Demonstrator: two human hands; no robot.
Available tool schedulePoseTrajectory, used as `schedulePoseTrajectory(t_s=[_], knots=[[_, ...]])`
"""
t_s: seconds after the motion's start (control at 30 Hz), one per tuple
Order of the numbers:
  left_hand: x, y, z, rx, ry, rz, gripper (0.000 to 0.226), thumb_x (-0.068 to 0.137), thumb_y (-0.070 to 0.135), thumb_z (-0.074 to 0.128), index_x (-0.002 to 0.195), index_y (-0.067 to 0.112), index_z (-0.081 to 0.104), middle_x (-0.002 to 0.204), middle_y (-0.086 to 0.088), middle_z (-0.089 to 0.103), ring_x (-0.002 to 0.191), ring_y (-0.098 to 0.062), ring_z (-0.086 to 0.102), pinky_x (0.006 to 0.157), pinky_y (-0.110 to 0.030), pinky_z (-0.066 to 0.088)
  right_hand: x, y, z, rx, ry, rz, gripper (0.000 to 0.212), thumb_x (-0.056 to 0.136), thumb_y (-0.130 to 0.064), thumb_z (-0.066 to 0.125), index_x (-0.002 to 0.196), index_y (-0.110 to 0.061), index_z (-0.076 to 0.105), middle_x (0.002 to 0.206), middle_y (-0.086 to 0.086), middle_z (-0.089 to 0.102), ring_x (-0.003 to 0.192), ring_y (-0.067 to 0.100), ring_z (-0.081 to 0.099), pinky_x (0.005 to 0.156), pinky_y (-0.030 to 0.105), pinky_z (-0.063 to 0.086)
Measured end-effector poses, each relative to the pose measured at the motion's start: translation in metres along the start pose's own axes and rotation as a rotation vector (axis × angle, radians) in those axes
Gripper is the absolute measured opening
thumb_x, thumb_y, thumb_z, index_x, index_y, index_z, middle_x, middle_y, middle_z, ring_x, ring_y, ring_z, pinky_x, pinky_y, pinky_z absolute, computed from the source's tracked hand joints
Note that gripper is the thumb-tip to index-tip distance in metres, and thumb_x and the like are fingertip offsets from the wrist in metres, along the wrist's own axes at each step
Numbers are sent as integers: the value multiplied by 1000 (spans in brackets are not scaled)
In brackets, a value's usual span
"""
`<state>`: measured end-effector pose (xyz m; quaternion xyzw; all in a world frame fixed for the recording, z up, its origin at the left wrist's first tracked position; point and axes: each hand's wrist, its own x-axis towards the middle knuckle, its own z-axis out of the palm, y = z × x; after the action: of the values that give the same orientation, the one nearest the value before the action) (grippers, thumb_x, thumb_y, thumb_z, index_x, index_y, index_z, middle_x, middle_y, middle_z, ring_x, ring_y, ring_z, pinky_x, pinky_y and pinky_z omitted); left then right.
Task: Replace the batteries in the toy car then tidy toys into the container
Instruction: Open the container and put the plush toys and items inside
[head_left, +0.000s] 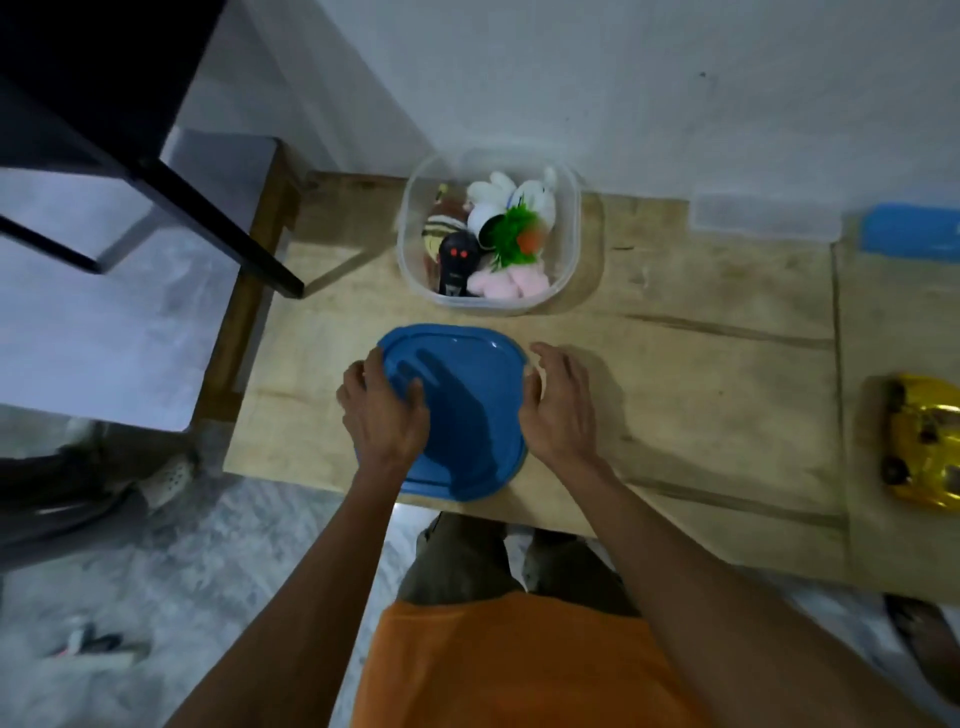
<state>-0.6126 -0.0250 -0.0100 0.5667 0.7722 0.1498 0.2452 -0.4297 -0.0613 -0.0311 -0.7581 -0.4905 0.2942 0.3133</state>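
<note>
A clear plastic container (569, 218) stands at the back of the wooden table, filled with soft toys and a black toy with two red lights (457, 262). In front of it lies a blue lid (467, 415). My left hand (382, 410) grips the lid's left edge, thumb on top. My right hand (558, 405) rests against the lid's right edge with curved fingers. A gold toy car (922, 441) lies at the table's far right, apart from both hands.
The wooden table (701, 374) runs rightward; a second clear container (763, 218) with a blue lid (909, 231) beside it sits at the back right. A black frame (156, 171) overhangs the table's left corner. A wall stands behind the table.
</note>
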Motion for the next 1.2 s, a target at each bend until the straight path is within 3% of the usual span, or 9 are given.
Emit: schedulePoseTrajectory(t_s=[0.13, 0.27, 0.33, 0.57, 0.67, 0.8, 0.9, 1.03, 1.2], knots=[[-6, -26, 2, 56, -229, -212, 75, 98, 39, 57, 158, 21, 15, 163, -15, 14, 148, -39, 14, 114, -62, 26, -29, 5, 4, -60, -146, 140, 46, 105, -26, 40, 151, -22, 34, 144, 8, 49, 131, 29, 42, 108, 43, 37], [-1, -40, 0, 97, -340, -149, 76, 101, 40, 52, 159, 22, 6, 161, -13, 18, 147, -40, 14, 112, -64, 28, -40, 1, 14, -66, -179, 186, 52, 106, -23, 39, 155, -21, 25, 152, 8, 43, 137, 28, 38, 116, 41, 29], [2, -40, -4, 93, -353, -137, 75, 101, 37, 52, 159, 24, 7, 158, -13, 22, 144, -40, 18, 111, -62, 29, -43, -2, 24, -14, -162, 235, 52, 105, -23, 41, 155, -22, 27, 151, 8, 44, 137, 29, 40, 114, 42, 34], [16, -50, -25, -7, -352, -205, 71, 98, 37, 56, 157, 25, 17, 154, -14, 32, 141, -38, 25, 107, -60, 33, -63, -31, 52, 193, 63, 412, 55, 103, -21, 50, 154, -17, 30, 154, 6, 37, 139, 22, 38, 103, 20, 27], [12, -55, -42, -79, -293, -205, 76, 94, 45, 63, 156, 21, 27, 147, -17, 39, 138, -39, 30, 106, -57, 37, -77, -45, 55, 208, 246, 370, 53, 100, -21, 54, 150, -14, 38, 145, 6, 46, 133, 19, 43, 104, 22, 31], [-8, -46, -65, -238, -101, -55, 73, 89, 43, 70, 151, 18, 41, 134, -15, 43, 125, -31, 35, 102, -44, 40, -88, -67, 39, 213, 385, 270, 52, 97, -26, 60, 146, -14, 45, 135, 3, 50, 122, 10, 46, 103, 27, 38], [3, -16, -66, -316, -52, 30, 73, 89, 41, 72, 151, 17, 41, 133, -12, 39, 122, -27, 32, 101, -35, 36, -60, -81, 19, 214, 432, 249, 53, 96, -25, 62, 145, -15, 46, 131, -1, 48, 114, 2, 45, 99, 21, 37], [47, 39, -53, -395, -68, 94, 77, 88, 38, 73, 153, 17, 35, 147, -9, 36, 132, -28, 31, 103, -31, 33, 7, -88, -3, 155, 503, 149, 55, 93, -26, 61, 143, -11, 46, 132, 10, 50, 119, 12, 46, 97, 15, 33], [107, 86, -28, -422, -104, 95, 82, 90, 32, 72, 156, 11, 29, 157, -7, 39, 145, -27, 36, 119, -43, 34, 95, -86, -17, 119, 420, 154, 56, 94, -24, 61, 147, -15, 42, 137, 6, 48, 125, 17, 44, 104, 25, 36]])
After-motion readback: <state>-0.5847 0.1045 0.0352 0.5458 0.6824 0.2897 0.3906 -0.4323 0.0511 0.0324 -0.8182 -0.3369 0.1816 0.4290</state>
